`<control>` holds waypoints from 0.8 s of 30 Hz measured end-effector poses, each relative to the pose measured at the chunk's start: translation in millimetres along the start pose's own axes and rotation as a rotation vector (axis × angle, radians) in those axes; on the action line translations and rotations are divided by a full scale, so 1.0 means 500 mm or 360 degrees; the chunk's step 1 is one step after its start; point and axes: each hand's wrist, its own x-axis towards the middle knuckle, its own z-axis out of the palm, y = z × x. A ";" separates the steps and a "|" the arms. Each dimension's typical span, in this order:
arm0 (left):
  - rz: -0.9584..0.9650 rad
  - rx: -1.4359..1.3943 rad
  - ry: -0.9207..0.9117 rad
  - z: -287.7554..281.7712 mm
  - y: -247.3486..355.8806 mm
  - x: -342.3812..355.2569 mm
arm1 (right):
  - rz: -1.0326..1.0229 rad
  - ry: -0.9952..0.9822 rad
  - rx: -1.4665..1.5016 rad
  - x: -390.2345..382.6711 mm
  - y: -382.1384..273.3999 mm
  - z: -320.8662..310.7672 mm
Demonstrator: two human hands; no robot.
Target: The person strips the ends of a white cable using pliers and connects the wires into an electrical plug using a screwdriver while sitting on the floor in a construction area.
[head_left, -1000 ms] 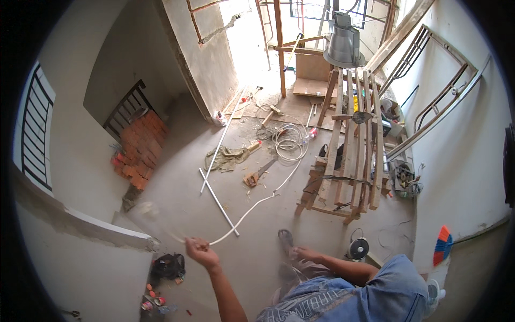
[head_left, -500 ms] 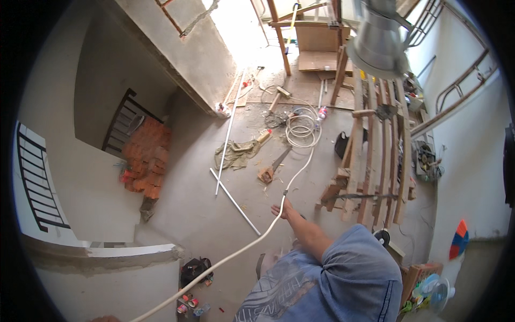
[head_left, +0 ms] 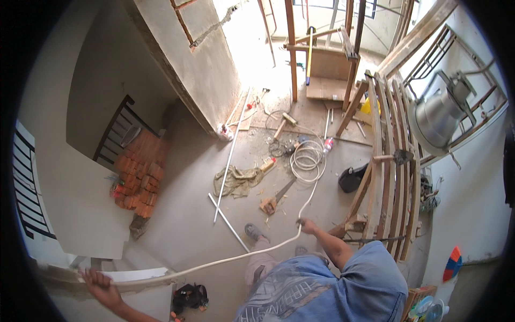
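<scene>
A long cream-white flexible tube [head_left: 236, 258] runs in front of my body from one hand to the other. My left hand [head_left: 101, 288], low at the far left beside a ledge, is closed around the tube near where it leaves view. In front of my right side, my right hand [head_left: 307, 226] grips the same tube, fingers wrapped round it. Beyond that hand the tube runs forward to a loose coil [head_left: 304, 165] on the floor.
Ahead lie a handsaw [head_left: 279, 197], a hammer [head_left: 284, 124], a crumpled cloth [head_left: 236, 181] and thin white pipes [head_left: 230, 161]. A slatted wooden frame [head_left: 394, 177] stands at right, with a metal lamp [head_left: 437, 121] above it. Bricks [head_left: 142, 169] are stacked at left.
My left hand has come into fuller view at the left, on the tube. My right hand, open against the tube before, has closed on it. The view has shifted.
</scene>
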 end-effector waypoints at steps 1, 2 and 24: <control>-0.0216 -0.0149 -0.0121 -0.021 -0.037 0.080 | -0.0144 -0.0128 -0.0513 -0.009 -0.014 -0.006; -0.0343 -0.0249 -0.0201 -0.099 -0.090 0.190 | -0.0092 -0.0221 -0.0616 -0.007 -0.033 -0.018; -0.2176 -0.0767 -0.0141 0.286 -1.072 0.636 | -0.0242 0.0176 -0.0378 0.330 -0.888 -0.111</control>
